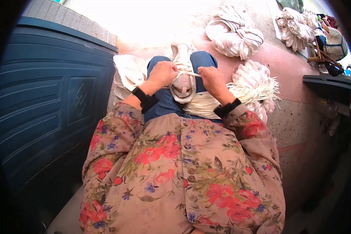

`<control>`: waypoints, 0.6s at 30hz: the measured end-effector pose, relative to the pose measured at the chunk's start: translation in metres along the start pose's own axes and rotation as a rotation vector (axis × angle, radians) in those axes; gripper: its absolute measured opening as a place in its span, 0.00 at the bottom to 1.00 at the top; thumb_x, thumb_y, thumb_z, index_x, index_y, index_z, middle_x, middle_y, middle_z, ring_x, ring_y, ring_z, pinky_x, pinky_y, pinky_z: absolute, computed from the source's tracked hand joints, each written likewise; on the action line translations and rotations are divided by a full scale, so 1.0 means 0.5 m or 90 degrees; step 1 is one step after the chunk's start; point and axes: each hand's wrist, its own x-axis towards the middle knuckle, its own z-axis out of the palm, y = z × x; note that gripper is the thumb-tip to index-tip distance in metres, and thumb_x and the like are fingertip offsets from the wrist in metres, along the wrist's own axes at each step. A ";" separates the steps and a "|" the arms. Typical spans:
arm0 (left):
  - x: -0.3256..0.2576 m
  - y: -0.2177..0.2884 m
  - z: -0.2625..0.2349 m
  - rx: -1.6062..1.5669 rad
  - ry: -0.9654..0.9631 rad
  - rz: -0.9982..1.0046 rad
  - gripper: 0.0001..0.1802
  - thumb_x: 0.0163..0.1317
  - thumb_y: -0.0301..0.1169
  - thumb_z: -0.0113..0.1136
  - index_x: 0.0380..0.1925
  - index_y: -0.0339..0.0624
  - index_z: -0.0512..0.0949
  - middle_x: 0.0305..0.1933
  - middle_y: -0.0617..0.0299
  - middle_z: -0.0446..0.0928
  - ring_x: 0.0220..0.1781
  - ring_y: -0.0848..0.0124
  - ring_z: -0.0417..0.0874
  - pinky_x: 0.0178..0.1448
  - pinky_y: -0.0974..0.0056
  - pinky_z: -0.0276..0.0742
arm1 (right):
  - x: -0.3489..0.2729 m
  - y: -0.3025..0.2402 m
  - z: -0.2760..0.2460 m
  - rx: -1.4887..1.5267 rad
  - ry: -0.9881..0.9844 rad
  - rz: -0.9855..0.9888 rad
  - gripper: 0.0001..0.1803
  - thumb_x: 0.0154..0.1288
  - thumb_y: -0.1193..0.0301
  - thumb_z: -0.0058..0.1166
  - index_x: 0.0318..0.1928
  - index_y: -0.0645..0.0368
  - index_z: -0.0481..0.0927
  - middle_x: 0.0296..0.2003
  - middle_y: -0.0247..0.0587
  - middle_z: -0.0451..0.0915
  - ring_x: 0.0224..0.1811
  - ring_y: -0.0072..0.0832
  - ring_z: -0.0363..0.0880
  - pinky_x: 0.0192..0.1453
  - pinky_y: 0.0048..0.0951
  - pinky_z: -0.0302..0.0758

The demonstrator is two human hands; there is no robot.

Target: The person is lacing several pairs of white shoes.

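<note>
A white sneaker (184,88) with a pinkish mesh part rests between my knees, its padded opening toward me. A cream shoelace (192,74) crosses over its upper. My left hand (163,73) is closed on the lace at the left side of the sneaker. Opposite it, my right hand (213,81) pinches the lace, which runs fairly straight between the two hands. The fingertips of both hands are partly hidden. A bundle of loose cream laces (202,104) lies across my right thigh, beside the sneaker's heel.
Right of my knee is a pile of pale shoe pieces (253,73) with stringy laces over it. Farther off lie a heaped bundle of white shoe parts (238,35) and another heap (296,30). White pieces (128,70) sit by my left knee, near a dark blue panelled door (46,89).
</note>
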 end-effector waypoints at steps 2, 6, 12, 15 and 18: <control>0.012 -0.014 0.026 0.078 0.031 0.074 0.09 0.49 0.30 0.52 0.26 0.37 0.79 0.27 0.48 0.78 0.31 0.58 0.81 0.35 0.59 0.76 | 0.018 -0.018 0.000 -0.047 -0.137 0.041 0.09 0.59 0.68 0.43 0.30 0.54 0.77 0.24 0.41 0.77 0.31 0.37 0.76 0.37 0.37 0.65; 0.021 -0.009 0.049 0.260 0.101 0.140 0.10 0.48 0.33 0.52 0.25 0.38 0.78 0.26 0.47 0.76 0.32 0.53 0.78 0.36 0.55 0.75 | 0.028 -0.021 0.019 0.007 -0.203 0.054 0.12 0.58 0.64 0.44 0.27 0.56 0.78 0.22 0.47 0.77 0.27 0.43 0.76 0.33 0.42 0.67; 0.020 -0.045 0.042 0.052 0.222 0.072 0.07 0.47 0.29 0.54 0.21 0.36 0.75 0.19 0.53 0.76 0.21 0.65 0.78 0.26 0.63 0.73 | 0.024 -0.021 0.018 0.063 -0.203 0.132 0.13 0.56 0.64 0.45 0.28 0.60 0.78 0.28 0.50 0.76 0.34 0.45 0.75 0.41 0.39 0.70; 0.014 -0.063 0.036 -0.147 0.187 0.009 0.06 0.47 0.28 0.56 0.24 0.35 0.74 0.17 0.58 0.75 0.18 0.73 0.76 0.22 0.68 0.71 | 0.027 -0.023 0.006 0.088 -0.204 0.166 0.13 0.56 0.64 0.46 0.30 0.60 0.79 0.31 0.50 0.76 0.37 0.44 0.74 0.41 0.40 0.70; 0.008 -0.056 0.031 -0.148 0.160 0.027 0.09 0.47 0.27 0.57 0.30 0.35 0.75 0.16 0.62 0.73 0.18 0.77 0.74 0.22 0.72 0.70 | 0.025 -0.025 0.007 0.102 -0.176 0.161 0.13 0.56 0.63 0.46 0.30 0.60 0.79 0.31 0.49 0.76 0.37 0.44 0.74 0.41 0.40 0.70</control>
